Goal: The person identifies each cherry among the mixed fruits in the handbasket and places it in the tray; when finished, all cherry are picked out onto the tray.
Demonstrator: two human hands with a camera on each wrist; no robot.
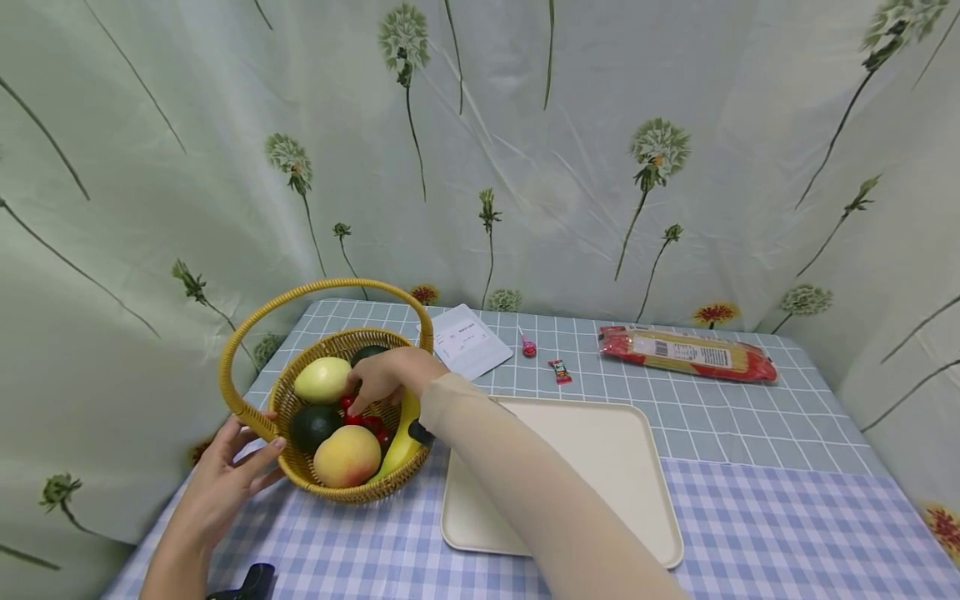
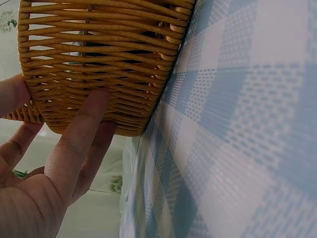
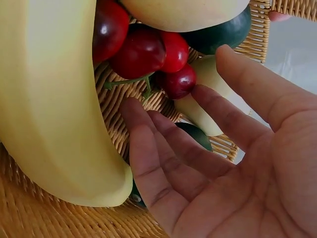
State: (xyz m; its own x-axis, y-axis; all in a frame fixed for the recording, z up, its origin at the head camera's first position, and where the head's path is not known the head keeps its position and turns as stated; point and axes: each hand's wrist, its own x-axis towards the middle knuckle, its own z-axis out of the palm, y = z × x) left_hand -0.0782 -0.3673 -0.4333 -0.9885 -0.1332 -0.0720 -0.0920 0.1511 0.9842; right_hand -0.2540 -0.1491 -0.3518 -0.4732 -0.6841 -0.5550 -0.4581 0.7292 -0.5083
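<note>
A woven basket (image 1: 352,493) with a tall handle stands at the left of the table. My left hand (image 1: 232,467) touches its outer left side at the handle's foot, its fingers nearly straight against the wicker (image 2: 99,59). Inside the basket is my right hand (image 1: 386,379), fingers spread and slightly bent. Its index fingertip reaches a dark red cherry (image 3: 177,82) in a stemmed bunch; the thumb is apart from it. Around the cherries lie a banana (image 3: 54,109), a peach (image 1: 347,456), a pale yellow-green fruit (image 1: 322,380) and dark green fruits (image 1: 315,428).
A cream tray (image 1: 622,450) lies right of the basket, partly under my right forearm. Behind it are a white sheet or packet (image 1: 471,343), a lollipop (image 1: 528,347) and a small red wrapped sweet (image 1: 560,372). A pack of spaghetti (image 1: 690,354) lies at the back right.
</note>
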